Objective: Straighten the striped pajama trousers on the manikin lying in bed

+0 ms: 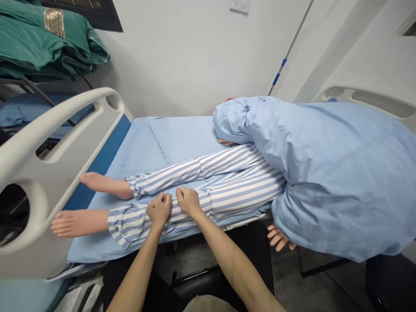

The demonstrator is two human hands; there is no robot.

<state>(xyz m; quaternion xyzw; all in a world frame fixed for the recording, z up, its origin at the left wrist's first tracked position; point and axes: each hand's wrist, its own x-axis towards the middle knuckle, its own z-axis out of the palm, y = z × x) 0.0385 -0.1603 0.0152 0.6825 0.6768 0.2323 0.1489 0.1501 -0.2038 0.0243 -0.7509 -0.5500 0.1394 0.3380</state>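
Note:
A manikin with smooth, plastic-looking feet lies on a bed, its legs in blue-and-white striped trousers. My left hand is closed in a fist against the near leg, around the shin. Closer to the knee, my right hand also makes a fist on that same leg. Only a small gap separates the two fists, and nothing shows in either. The bare near foot points left, with the far foot beyond it. A bunched blue quilt hides the upper body; one manikin hand pokes out below it.
A pale footboard rises at the left end of the bed, whose blue sheet shows beyond the legs. Folded green fabric sits at upper left. A thin pole leans near the wall. Dark chair parts stand at lower right.

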